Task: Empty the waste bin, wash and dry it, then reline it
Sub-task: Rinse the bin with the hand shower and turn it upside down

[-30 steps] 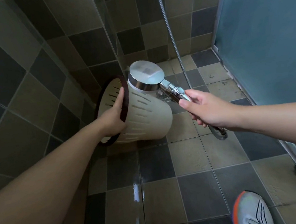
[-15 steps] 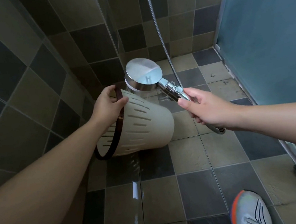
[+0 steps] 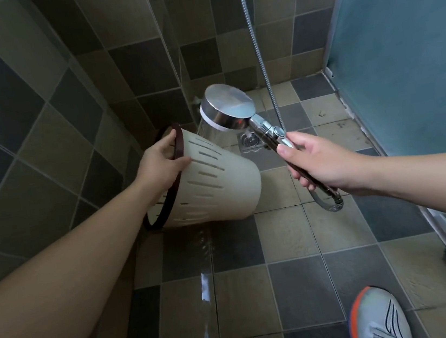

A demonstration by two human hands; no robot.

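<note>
A cream waste bin (image 3: 218, 186) with slotted sides and a dark brown rim is held sideways above the shower floor, its base pointing right. My left hand (image 3: 160, 164) grips the rim at the top, thumb on the outer wall. My right hand (image 3: 314, 161) holds the handle of a chrome shower head (image 3: 226, 107), which hangs just above the bin's upper side. Water streams from the head down onto the bin. The inside of the bin is mostly hidden.
A floor drain (image 3: 249, 139) lies behind the bin. The metal hose (image 3: 255, 37) runs up the back wall. A frosted glass door (image 3: 404, 45) and its track close the right side. Tiled walls stand at left. Water runs over the floor tiles (image 3: 200, 245) toward my shoes (image 3: 377, 318).
The bin has turned and dropped, so its opening now faces away to the left. My left hand shifted from inside the rim to its top. The shower head stayed above it.
</note>
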